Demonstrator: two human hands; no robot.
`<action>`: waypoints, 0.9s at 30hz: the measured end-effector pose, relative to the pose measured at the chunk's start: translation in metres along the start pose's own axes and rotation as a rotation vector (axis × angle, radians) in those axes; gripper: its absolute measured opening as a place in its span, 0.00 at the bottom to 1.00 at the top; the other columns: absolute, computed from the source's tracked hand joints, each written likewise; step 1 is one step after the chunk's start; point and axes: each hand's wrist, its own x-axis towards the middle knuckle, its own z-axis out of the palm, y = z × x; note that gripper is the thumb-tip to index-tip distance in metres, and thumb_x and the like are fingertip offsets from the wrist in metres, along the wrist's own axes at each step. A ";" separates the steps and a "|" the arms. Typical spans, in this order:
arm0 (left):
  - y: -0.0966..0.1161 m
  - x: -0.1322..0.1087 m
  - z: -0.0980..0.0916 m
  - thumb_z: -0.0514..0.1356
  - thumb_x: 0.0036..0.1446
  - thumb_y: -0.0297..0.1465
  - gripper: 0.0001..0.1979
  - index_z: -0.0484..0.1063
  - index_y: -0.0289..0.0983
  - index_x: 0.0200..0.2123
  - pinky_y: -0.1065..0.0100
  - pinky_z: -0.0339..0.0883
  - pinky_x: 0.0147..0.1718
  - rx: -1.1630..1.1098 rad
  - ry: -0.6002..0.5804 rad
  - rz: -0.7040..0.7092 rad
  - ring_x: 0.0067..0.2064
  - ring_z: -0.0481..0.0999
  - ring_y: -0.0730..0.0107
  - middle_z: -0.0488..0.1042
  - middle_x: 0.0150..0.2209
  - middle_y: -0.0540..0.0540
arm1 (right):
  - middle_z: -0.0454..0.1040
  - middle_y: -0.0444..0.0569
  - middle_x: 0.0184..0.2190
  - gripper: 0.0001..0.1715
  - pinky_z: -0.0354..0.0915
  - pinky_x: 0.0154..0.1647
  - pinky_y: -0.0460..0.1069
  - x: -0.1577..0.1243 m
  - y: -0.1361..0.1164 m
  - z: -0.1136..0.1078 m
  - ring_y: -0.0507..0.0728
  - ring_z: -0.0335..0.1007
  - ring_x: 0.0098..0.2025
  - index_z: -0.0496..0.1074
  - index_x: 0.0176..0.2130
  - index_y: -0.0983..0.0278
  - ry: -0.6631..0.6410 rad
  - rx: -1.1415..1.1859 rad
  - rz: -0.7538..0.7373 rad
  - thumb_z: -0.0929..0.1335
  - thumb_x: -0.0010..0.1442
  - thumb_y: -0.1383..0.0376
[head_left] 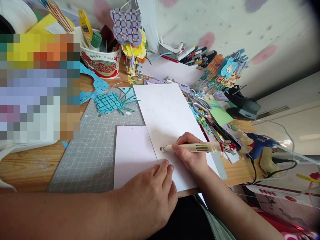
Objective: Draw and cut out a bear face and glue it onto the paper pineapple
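My right hand [191, 158] grips a thick cream multicolour pen [195, 147] with coloured sliders and a red-and-white charm at its end. The pen's tip touches a white sheet of paper [165, 106], where a small dark round scribble [162, 149] shows. On the lower left edge of this sheet rests my left hand [155, 186], its fingers loosely bent and lying on the paper. Partly under the sheet is a second white paper [130, 150] with a few tiny pen marks. Both papers lie on a grey gridded cutting mat [85, 146].
Blue paper shapes [107, 102] with green lines lie beyond the papers. A paper tub [105, 63] of tools stands at the back. Scissors [200, 103], paper scraps and a blue glue gun [260, 145] with cords crowd the right side. Pixelation covers the left.
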 end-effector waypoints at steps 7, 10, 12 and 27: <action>0.000 -0.001 0.000 0.63 0.56 0.35 0.15 0.77 0.30 0.43 0.55 0.67 0.47 -0.006 -0.004 0.008 0.51 0.77 0.44 0.77 0.49 0.27 | 0.66 0.39 0.18 0.14 0.54 0.20 0.46 -0.001 0.000 0.000 0.50 0.57 0.20 0.65 0.24 0.61 -0.002 0.005 0.018 0.72 0.52 0.60; -0.001 0.000 0.000 0.63 0.56 0.35 0.15 0.76 0.30 0.43 0.54 0.67 0.47 -0.002 -0.005 0.005 0.51 0.77 0.44 0.77 0.49 0.27 | 0.66 0.39 0.18 0.13 0.55 0.20 0.46 -0.001 0.001 0.000 0.50 0.57 0.20 0.66 0.24 0.61 0.009 0.024 0.016 0.72 0.53 0.61; -0.001 0.000 0.000 0.63 0.56 0.35 0.15 0.76 0.30 0.43 0.54 0.67 0.47 -0.001 -0.007 0.007 0.51 0.77 0.44 0.76 0.49 0.27 | 0.66 0.39 0.18 0.13 0.55 0.20 0.46 -0.001 0.002 0.000 0.50 0.58 0.21 0.66 0.24 0.61 -0.003 0.031 0.016 0.72 0.53 0.61; 0.001 -0.001 0.000 0.62 0.58 0.34 0.15 0.76 0.30 0.44 0.53 0.68 0.47 0.008 -0.017 0.009 0.51 0.77 0.45 0.77 0.49 0.28 | 0.66 0.39 0.18 0.13 0.56 0.20 0.46 -0.001 0.000 0.000 0.50 0.58 0.20 0.66 0.24 0.61 0.001 0.009 0.013 0.72 0.53 0.61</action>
